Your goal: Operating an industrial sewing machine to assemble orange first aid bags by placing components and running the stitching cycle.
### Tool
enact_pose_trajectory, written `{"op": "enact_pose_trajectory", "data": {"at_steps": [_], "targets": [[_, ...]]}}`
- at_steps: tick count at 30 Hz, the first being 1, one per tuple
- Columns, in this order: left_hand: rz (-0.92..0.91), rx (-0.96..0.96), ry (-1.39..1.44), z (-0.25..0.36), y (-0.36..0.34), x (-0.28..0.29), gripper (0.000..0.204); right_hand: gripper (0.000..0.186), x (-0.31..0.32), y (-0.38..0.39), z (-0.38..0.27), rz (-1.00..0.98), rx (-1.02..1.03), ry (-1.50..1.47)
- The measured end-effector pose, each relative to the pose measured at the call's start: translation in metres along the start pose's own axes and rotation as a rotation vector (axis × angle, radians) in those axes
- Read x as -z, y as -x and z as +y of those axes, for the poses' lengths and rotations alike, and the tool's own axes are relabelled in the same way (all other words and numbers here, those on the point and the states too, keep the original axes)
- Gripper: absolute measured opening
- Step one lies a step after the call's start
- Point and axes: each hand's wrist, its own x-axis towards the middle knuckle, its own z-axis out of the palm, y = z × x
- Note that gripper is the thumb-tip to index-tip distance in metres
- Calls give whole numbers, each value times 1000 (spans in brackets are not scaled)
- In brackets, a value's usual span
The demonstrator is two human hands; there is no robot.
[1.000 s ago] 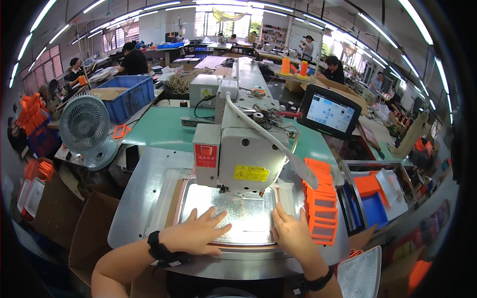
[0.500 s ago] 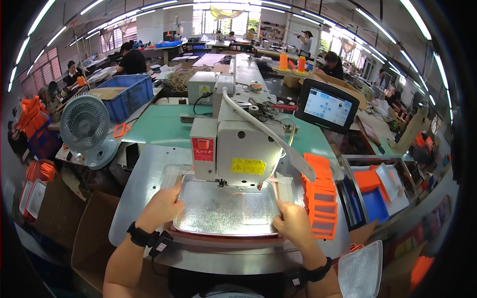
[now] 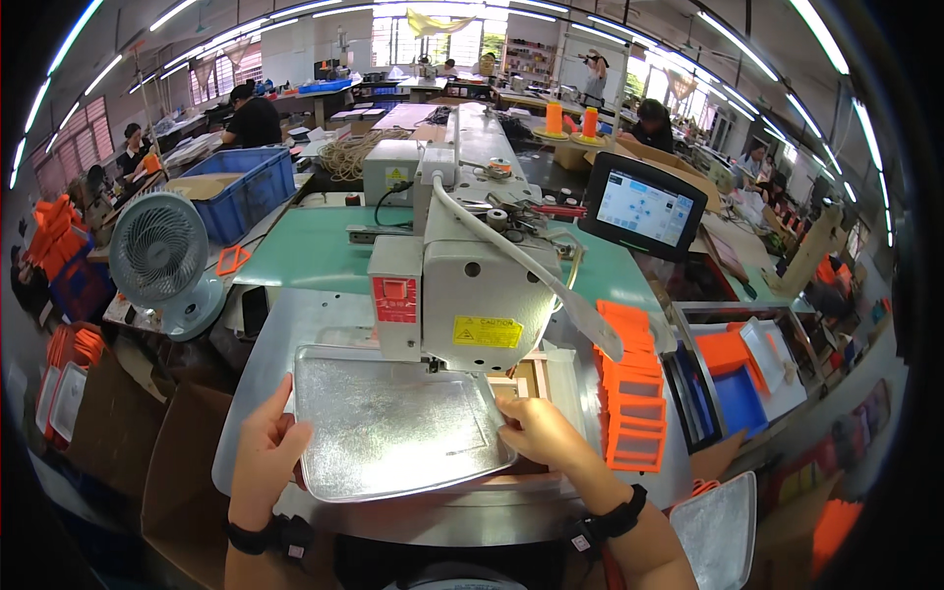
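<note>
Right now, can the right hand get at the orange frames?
Likely yes: the orange frames lie just right of the right hand, no visible barrier between. It holds the silver tray by its right edge, so would probably have to let go first.

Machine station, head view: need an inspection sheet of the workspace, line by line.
Surface: metal plate below the machine head; green bed behind.
Work item: silver tray, lying skewed.
Clutter: orange frames overlapping in a row, right of the tray.
Hands: left hand at the tray's left edge, grip unclear; right hand gripping its right edge.
Cables: dark cable by a grey box.
Surroundings: fan left, screen right, several people beyond.
</note>
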Motion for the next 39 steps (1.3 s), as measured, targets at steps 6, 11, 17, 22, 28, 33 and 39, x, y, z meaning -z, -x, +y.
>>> {"op": "enact_pose_trajectory", "data": {"at_steps": [6,11,17,22,28,33,39], "targets": [[56,-275,293,18,33,-36,71,39,12,-8,-4,-146,-138,-237],[203,-492,391,4,42,-58,89,32,-22,-11,-6,-149,-77,-395],[449,28,487,-65,78,-51,56,38,-64,-11,-63,-165,126,-222],[503,-14,818,-53,80,11,58,37,-53,-5,-73,21,247,-67],[608,-75,1024,-59,109,72,41,33,-46,10,-84,44,381,-59],[191,-342,1025,-39,97,63,37,22,-26,9,-88,75,363,-179],[224,-274,1128,-29,47,17,46,3,29,11,-62,376,8,-511]]}}
